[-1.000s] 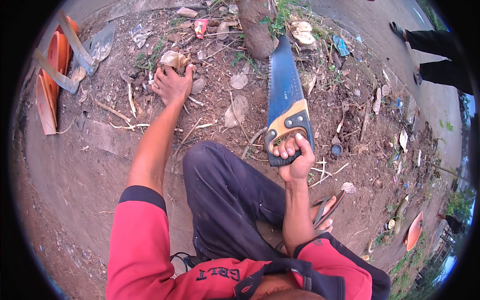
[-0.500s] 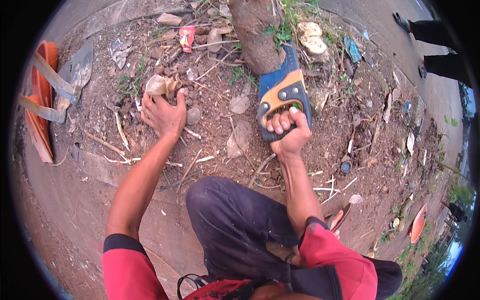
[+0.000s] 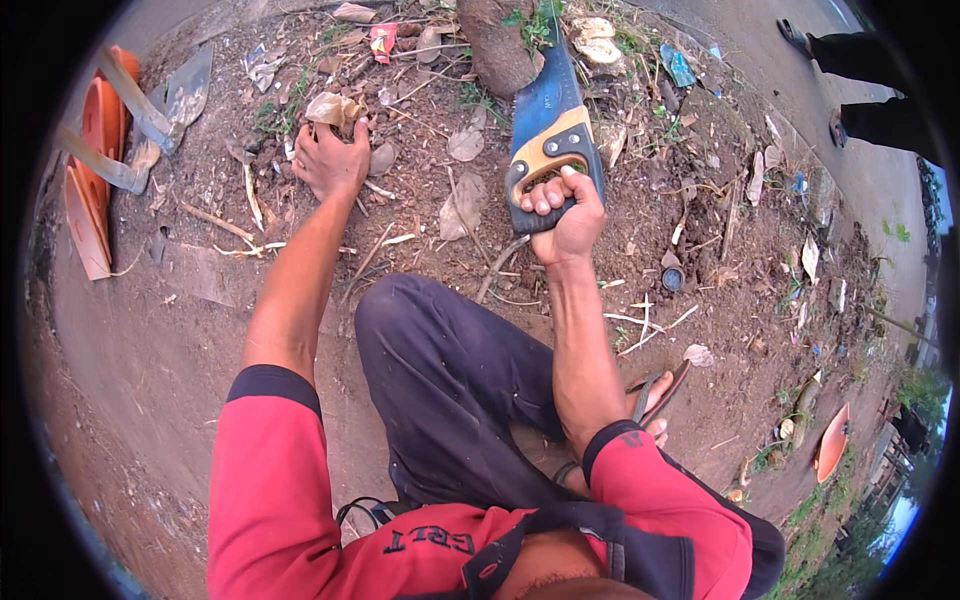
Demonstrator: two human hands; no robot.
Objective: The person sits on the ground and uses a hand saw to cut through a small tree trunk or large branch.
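Observation:
My right hand [image 3: 570, 222] is wrapped round the black and wooden handle of a handsaw [image 3: 547, 108] with a blue blade. The blade lies alongside the base of a tree trunk [image 3: 495, 50], and its far end is hidden behind green leaves. My left hand [image 3: 333, 162] leans on the littered soil to the left, its fingers apart. A crumpled tan dry leaf [image 3: 332, 108] lies at its fingertips; I cannot tell whether they press on it.
Orange plastic pieces [image 3: 100, 120] and a metal-bladed tool [image 3: 188, 90] lie at far left. A pale cut stump [image 3: 597, 42] stands right of the trunk. Another person's dark-trousered legs [image 3: 865, 60] are at upper right. Sticks and dry leaves [image 3: 463, 205] litter the soil.
The saw has been drawn back toward me, so more blue blade shows beside the trunk. The whole view has shifted a little. My left hand stays by the dry leaf.

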